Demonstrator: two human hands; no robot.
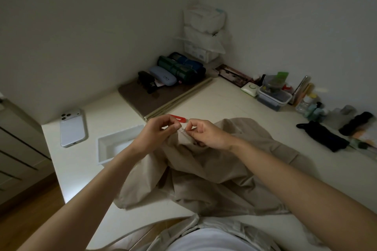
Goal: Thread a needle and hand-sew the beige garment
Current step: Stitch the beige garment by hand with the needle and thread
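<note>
The beige garment (204, 173) lies crumpled on the white table (234, 108), spilling toward me. Both hands lift a bunched fold of it at the table's middle. My left hand (157, 134) pinches the fabric's raised edge between thumb and fingertips. My right hand (206, 132) pinches the same fold from the right, fingers curled, fingertips nearly meeting the left hand's. A needle or thread between the fingertips is too small to make out. A red thread cutter (177, 118) lies on the table just behind the hands.
A white tray (106, 149) sits left of my left hand, a white phone (72, 127) further left. Cases and rolled items rest on a brown mat (146, 100) at the back. Containers, bottles and black items (322, 136) line the right wall.
</note>
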